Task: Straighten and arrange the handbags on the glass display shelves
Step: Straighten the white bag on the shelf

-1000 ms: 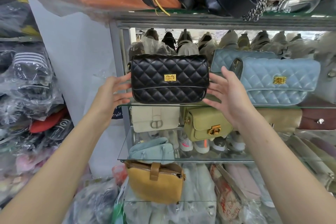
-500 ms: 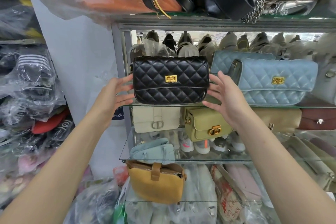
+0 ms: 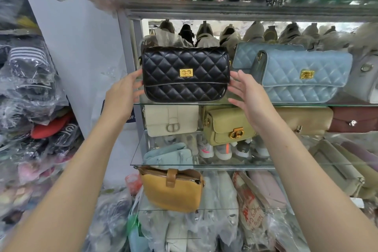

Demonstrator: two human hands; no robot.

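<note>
A black quilted handbag (image 3: 186,73) with a gold clasp stands upright at the left end of the upper glass shelf (image 3: 286,104). My left hand (image 3: 122,92) is at its left side, fingertips touching the edge. At the bag's right side is my right hand (image 3: 247,94), fingers spread against or just off it. Neither hand grips the bag. A blue quilted handbag (image 3: 302,77) stands to the right, with a second blue one partly hidden behind it.
Below are a cream bag (image 3: 170,118), an olive bag (image 3: 227,127) and a tan bag (image 3: 306,118). Lower hang a pale blue bag (image 3: 167,154) and a mustard bag (image 3: 173,190). The metal post (image 3: 131,57) borders the shelves. Plastic-wrapped goods (image 3: 30,88) crowd the left.
Both hands stay on either side of the black bag, which keeps its place on the shelf. Only the view has shifted slightly.
</note>
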